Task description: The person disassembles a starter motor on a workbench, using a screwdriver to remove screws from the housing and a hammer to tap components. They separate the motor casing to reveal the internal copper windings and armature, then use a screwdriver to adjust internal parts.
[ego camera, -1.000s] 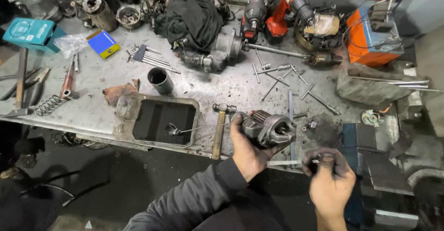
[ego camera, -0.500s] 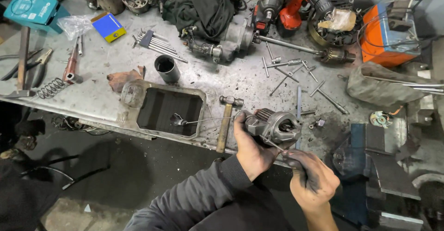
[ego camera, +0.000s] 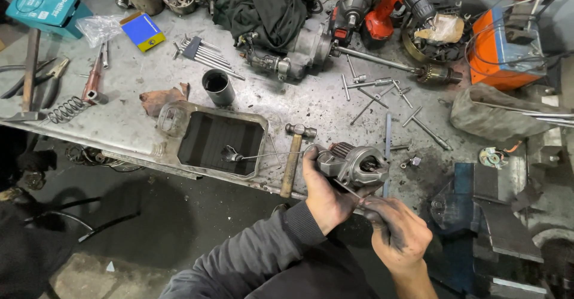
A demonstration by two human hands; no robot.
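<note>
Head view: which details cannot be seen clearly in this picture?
- Head view: the near side of the grey motor unit is covered by the left hand.
- The thin tool in the right hand: its handle is hidden in the fist, and its tip is too small to identify.
- The tray: its inside is too dark to show the bottom.
- The blue vise: cut off by the bottom edge.

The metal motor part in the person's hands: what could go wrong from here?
1. The left hand holds the grey motor part at the edge of the workbench, so a slip could drop it to the floor.
2. The right hand pushes a thin tool toward the left hand; it might jab the fingers.
3. The hammer overhangs the edge and could be knocked off.
</note>
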